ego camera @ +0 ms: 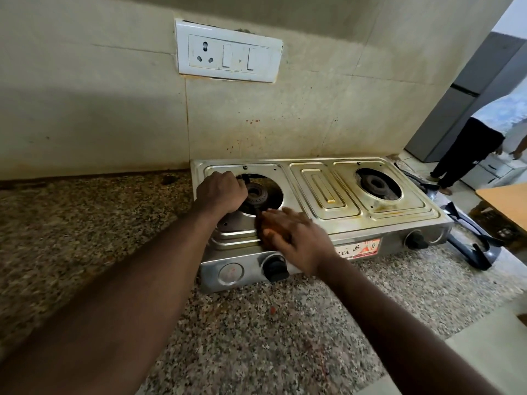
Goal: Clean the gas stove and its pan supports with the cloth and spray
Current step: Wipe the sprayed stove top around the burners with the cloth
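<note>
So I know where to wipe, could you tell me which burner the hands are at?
The left burner, between left hand and right hand; the right burner sits untouched.

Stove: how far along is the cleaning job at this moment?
Done: the right burner is bare, and a black pan support lies on the counter right of the stove. In hand: the left hand grips a dark bar at the left burner; the blurred right hand lies over something orange, possibly the cloth. Left: yellowish stains show on its top; no spray in view.
</note>
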